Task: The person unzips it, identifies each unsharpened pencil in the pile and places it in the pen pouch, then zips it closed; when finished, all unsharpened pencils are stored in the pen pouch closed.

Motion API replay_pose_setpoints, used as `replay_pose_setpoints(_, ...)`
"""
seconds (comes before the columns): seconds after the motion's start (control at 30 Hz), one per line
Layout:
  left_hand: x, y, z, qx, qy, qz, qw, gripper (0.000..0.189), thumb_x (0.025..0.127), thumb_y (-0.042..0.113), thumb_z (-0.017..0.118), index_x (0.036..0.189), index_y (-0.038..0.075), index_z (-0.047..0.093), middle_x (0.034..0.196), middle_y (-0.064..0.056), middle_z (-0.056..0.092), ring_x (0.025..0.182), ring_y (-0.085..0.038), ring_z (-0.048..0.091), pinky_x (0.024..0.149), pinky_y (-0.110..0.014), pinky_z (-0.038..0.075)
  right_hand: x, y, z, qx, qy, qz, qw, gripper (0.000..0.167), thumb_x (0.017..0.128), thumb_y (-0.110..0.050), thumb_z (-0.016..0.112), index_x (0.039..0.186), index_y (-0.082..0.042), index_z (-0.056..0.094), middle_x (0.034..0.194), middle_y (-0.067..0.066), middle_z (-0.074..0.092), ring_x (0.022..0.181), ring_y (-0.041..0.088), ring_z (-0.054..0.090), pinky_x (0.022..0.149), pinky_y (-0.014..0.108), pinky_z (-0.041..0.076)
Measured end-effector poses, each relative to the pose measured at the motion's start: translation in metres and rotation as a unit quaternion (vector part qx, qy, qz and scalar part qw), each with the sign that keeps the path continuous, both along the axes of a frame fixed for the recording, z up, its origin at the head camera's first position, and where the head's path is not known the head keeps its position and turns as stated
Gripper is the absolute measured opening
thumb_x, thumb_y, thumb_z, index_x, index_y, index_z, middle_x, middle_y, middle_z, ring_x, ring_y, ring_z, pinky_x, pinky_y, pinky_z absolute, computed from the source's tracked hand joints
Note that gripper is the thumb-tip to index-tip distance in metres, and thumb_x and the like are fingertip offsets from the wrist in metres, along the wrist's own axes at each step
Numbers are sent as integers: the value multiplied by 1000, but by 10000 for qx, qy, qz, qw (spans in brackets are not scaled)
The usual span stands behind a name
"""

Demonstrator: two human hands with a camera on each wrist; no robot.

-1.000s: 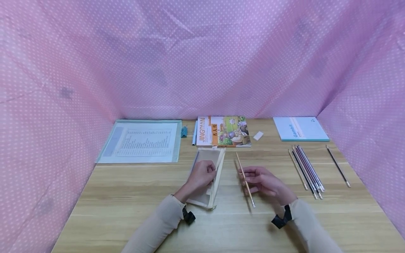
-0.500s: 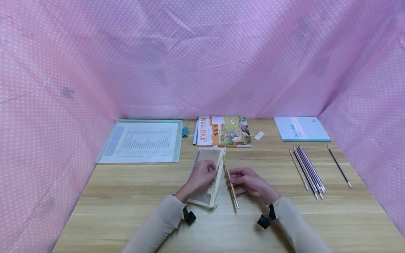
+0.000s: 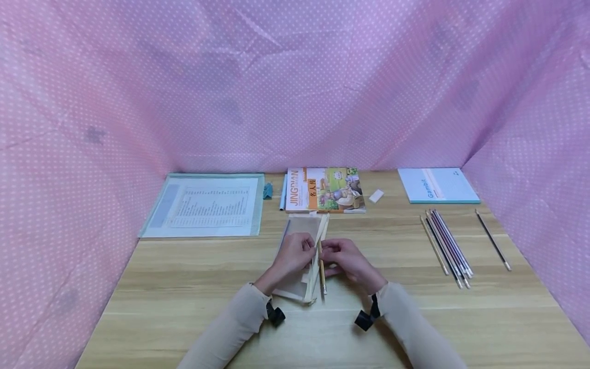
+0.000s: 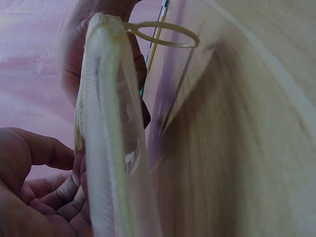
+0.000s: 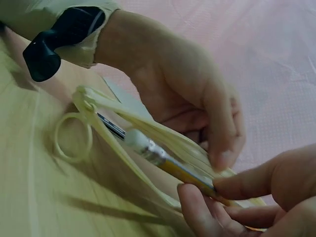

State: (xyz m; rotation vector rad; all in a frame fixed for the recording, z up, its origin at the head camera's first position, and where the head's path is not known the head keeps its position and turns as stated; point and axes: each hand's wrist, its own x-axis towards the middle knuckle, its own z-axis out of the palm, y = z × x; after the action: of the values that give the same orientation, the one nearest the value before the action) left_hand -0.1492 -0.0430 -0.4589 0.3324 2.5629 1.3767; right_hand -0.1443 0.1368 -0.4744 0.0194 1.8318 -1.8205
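A pale mesh zip pouch (image 3: 301, 224) lies on the table in front of me. My left hand (image 3: 293, 256) pinches its upper edge beside the cream zip. In the right wrist view the pouch's opening (image 5: 140, 180) gapes between its two zip edges. My right hand (image 3: 349, 260) pinches a yellow pencil (image 5: 185, 173) by the shaft, its white eraser end toward me. That pencil lies along the pouch's right edge; its far end is hidden by fingers and pouch. A dark thin shaft (image 5: 112, 126) shows between the zip edges.
Several pencils (image 3: 444, 248) lie bunched at the right, with a lone dark pencil (image 3: 493, 240) farther right. Along the back are a printed sheet in a folder (image 3: 207, 205), a teal item (image 3: 268, 191), a picture book (image 3: 324, 190), a white eraser (image 3: 376, 196) and a Gambit booklet (image 3: 438, 185).
My right hand has moved left with the yellow pencil, from apart from the pouch to its open edge. The left hand has stayed in place on the pouch.
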Motion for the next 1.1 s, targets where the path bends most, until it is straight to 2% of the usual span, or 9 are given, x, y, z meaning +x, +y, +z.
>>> replay_pose_setpoints(0.1,-1,1,1,-17,-125,-4,9999,8,88,2,62,82,5,67,60,-1,62,47,-8,56,43,-17,43,0,-8,0,144,24,-295,9995,48,95,5,53,142,11,44,102,13,65,83,15,69,72,34,63)
replay_pose_setpoints(0.2,-3,1,1,-26,-94,-25,9999,7,88,2,63,82,5,67,61,-2,62,48,-9,56,43,-16,42,-1,-14,-1,192,47,-586,9981,48,95,7,52,142,11,44,98,10,63,80,14,68,71,35,63)
replay_pose_setpoints(0.33,-3,2,0,-51,-105,-37,9999,7,88,2,62,83,5,66,61,-2,63,48,-9,57,43,-16,42,1,-19,-4,84,107,-770,9969,50,93,11,51,143,12,42,95,8,62,77,12,66,70,36,63)
replay_pose_setpoints(0.5,-2,1,0,-80,-115,-36,9999,8,89,2,62,82,6,66,61,-3,63,48,-9,56,43,-15,39,4,-22,-5,-42,118,-739,9972,50,93,12,49,142,14,41,93,5,61,80,12,62,71,34,63)
replay_pose_setpoints(0.67,-1,0,-1,-67,-104,-10,9999,8,88,2,62,82,6,66,61,-2,63,48,-8,55,43,-15,39,6,-23,-4,-30,37,-614,9981,47,95,9,47,142,12,42,100,8,63,84,13,63,73,31,63)
replay_pose_setpoints(0.83,-1,0,-2,-49,-33,-6,10000,8,88,2,62,82,5,67,60,-2,63,48,-8,55,43,-15,39,9,-20,-3,-32,94,-406,9991,46,98,4,48,143,10,42,107,11,65,87,13,66,76,34,63)
replay_pose_setpoints(1.0,1,-1,-3,-112,-27,3,9999,8,89,3,64,82,5,67,60,-2,62,47,-8,56,42,-15,39,11,-6,-1,125,126,-285,9994,48,98,-3,52,144,7,43,110,15,66,89,16,69,79,37,63)
replay_pose_setpoints(1.1,1,-1,-4,-116,-55,7,9999,7,90,4,64,84,5,67,60,-2,62,47,-8,57,42,-15,40,11,10,2,308,93,-300,9990,49,99,-7,53,145,4,42,117,19,63,94,18,68,81,37,63)
